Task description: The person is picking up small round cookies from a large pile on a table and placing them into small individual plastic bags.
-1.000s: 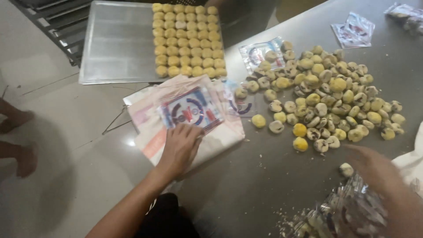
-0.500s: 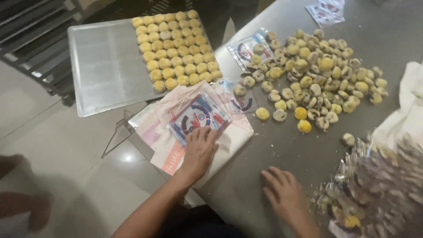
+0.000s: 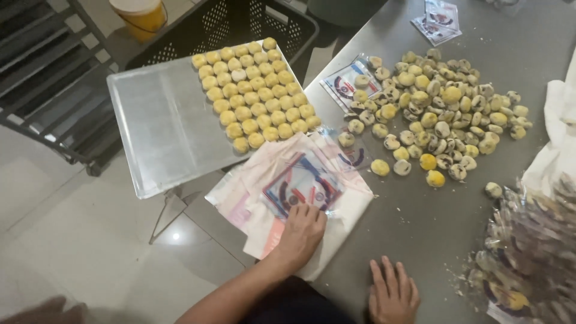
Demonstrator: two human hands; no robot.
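Note:
My left hand lies flat, fingers together, on a stack of clear printed wrappers that sits on a pale bag at the table's left edge. My right hand rests palm down with fingers spread on the grey metal table, holding nothing. A loose heap of small round yellow and brown-flecked pastries covers the table beyond. A metal tray to the left holds neat rows of yellow pastries on its right half.
A pile of wrapped pastries in clear film fills the lower right. A white cloth lies at the right edge. Spare wrappers lie at the far table end. A dark perforated crate, a yellow bucket and a rack stand beyond the tray.
My right hand has left the wrapped pile at the right and come down flat on the table near me. My left hand stays on the wrappers. The view has shifted.

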